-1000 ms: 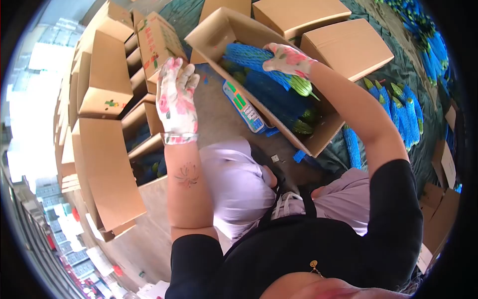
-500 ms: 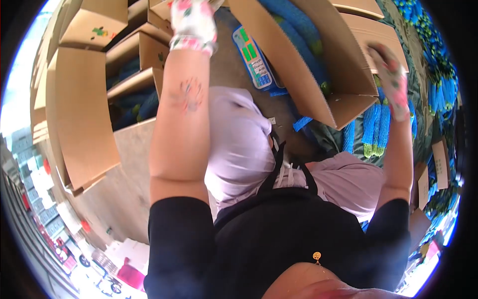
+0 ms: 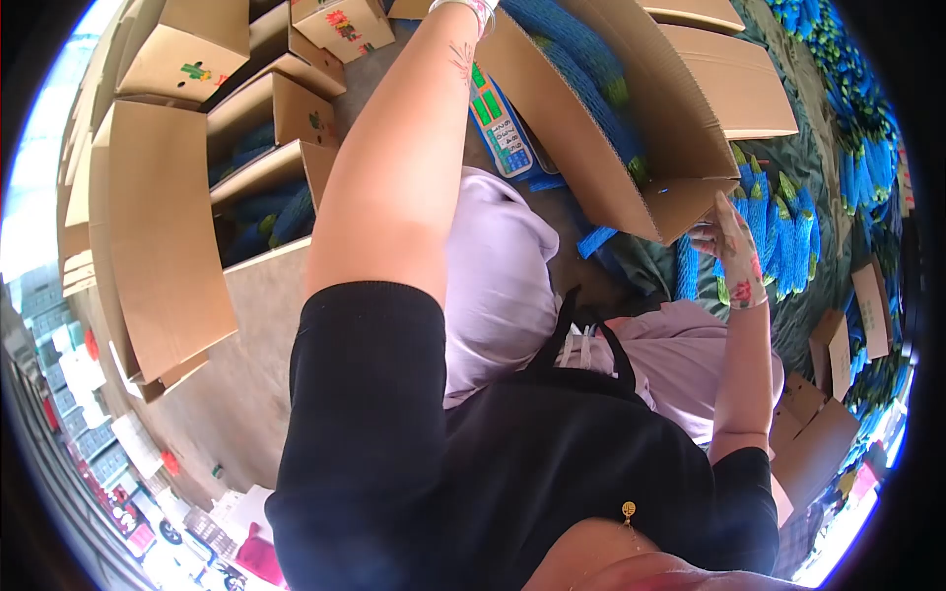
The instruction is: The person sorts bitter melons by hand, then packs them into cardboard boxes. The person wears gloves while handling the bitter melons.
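My left hand, in a patterned glove, is mostly cut off by the top edge; its fingers are hidden. My right hand, gloved in white with red flowers, has its fingers extended at the near corner of an open cardboard box; whether they touch it is unclear. Blue mesh bundles with green parts lie inside this box. Left of the box is a blue device with a keypad, partly covered by my left forearm.
More cardboard boxes stand at the left, some holding blue-green bundles. Other blue mesh bundles lie on dark green sheeting at the right. Small cartons sit at the lower right. My legs are folded in the middle.
My left hand has moved up and right, mostly out of view. My right hand has come down and left from the box flap to the near corner. The box has shifted slightly.
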Demonstrator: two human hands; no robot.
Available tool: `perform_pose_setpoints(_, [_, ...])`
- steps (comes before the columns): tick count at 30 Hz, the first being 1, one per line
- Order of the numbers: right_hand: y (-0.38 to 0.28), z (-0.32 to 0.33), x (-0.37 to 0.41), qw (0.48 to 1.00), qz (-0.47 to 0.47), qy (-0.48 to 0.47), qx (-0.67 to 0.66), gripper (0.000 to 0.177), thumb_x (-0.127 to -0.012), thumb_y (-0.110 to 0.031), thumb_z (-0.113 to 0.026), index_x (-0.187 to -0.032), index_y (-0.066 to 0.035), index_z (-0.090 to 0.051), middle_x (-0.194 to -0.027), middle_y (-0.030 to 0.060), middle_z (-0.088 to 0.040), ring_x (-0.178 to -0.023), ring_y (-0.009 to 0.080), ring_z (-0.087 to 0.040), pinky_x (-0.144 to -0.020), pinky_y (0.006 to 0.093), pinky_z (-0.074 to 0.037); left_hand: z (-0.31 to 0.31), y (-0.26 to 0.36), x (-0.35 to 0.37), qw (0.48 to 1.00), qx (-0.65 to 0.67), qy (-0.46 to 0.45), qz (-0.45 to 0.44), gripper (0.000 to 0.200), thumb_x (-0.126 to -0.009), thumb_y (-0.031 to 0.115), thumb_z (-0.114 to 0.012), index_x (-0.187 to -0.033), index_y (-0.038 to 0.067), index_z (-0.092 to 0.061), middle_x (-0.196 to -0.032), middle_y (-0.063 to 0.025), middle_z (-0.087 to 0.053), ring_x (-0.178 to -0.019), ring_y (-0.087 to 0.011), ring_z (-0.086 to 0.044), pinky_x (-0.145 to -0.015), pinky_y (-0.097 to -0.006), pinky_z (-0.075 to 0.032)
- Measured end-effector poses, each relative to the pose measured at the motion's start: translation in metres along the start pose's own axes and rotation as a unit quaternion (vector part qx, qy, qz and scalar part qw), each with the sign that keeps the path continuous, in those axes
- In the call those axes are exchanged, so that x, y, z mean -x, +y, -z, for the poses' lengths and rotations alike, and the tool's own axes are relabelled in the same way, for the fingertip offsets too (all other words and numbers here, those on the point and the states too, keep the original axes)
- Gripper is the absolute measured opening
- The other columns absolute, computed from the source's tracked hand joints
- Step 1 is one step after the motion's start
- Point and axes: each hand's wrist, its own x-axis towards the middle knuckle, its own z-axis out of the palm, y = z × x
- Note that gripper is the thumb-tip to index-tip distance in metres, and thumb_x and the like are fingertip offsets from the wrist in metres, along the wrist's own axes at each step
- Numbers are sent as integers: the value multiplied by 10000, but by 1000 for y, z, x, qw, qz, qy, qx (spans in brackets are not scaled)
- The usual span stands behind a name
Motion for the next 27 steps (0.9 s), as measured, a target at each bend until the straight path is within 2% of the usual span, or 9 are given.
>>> perform_pose_setpoints(5, [-15,-11,-1,997,40,67,23,408,-896,-406,-618,-1193,-132,-561,-885,20,-614,-690,105,-596,-628,275,-490,-26,-27,-34,997,-53,-49,25,527,-802,395,-661,-1142,6,-555,-1038,-142,-586,-935,-261,-601,-763,-382,-512])
perform_pose_setpoints(6, [-14,-2,-16,924,259,193,204,375,-898,-380,-617,-1171,-126,-572,-871,23,-608,-681,124,-584,-621,289,-491,-32,-29,-42,994,-87,-59,15,486,-796,389,-660,-1093,11,-595,-973,-127,-605,-878,-250,-625,-710,-382,-531])
perform_pose_setpoints(7, [-15,6,-27,759,440,303,372,343,-900,-355,-616,-1149,-121,-583,-857,27,-601,-673,143,-573,-614,304,-492,-31,-34,-46,987,-149,-64,-6,484,-772,412,-662,-1051,19,-616,-907,-118,-606,-835,-240,-631,-661,-381,-533])
perform_pose_setpoints(12, [-76,-83,-77,843,423,-44,328,440,-853,-272,-622,-1226,-49,-555,-1161,163,-616,-1049,271,-605,-879,345,-490,-9,-49,-22,978,29,-206,-7,259,-875,317,-538,-925,65,-506,-897,-59,-439,-710,-175,-498,-659,-363,-582])
perform_pose_setpoints(13, [-95,-107,-73,877,306,-23,369,503,-825,-304,-615,-1242,-34,-536,-1163,182,-604,-1083,305,-594,-907,398,-481,-11,-46,1,985,88,-146,-2,292,-881,335,-559,-1016,85,-494,-916,-50,-435,-730,-179,-524,-652,-379,-586])
perform_pose_setpoints(15, [-92,-132,-136,846,302,21,439,294,-771,-200,-513,-980,-7,-587,-1084,228,-618,-1047,367,-600,-868,432,-489,-6,-46,5,986,77,-134,61,357,-884,340,-567,-1140,120,-451,-975,-71,-436,-842,-228,-531,-686,-445,-585])
perform_pose_setpoints(20, [-89,-185,-201,787,279,52,548,601,-851,-253,-446,-1385,11,-363,-1386,219,-436,-1293,339,-430,-1055,435,-372,0,-63,-6,993,61,-88,51,358,-878,304,-511,-1132,63,-437,-1031,-129,-523,-757,-267,-620,-626,-417,-598])
perform_pose_setpoints(21, [-85,-199,-215,838,241,63,485,618,-839,-273,-493,-1390,-19,-374,-1392,201,-437,-1305,323,-417,-1056,431,-365,3,-61,-7,993,58,-90,44,358,-878,304,-511,-1132,63,-437,-1031,-129,-523,-757,-267,-620,-626,-417,-598])
perform_pose_setpoints(27, [-126,-193,-184,854,133,2,503,557,-773,-364,-599,-1222,-42,-528,-1251,164,-529,-1161,329,-532,-980,417,-411,-3,-56,-3,989,88,-105,48,384,-868,281,-500,-1163,44,-432,-1109,-163,-514,-883,-299,-611,-652,-458,-589])
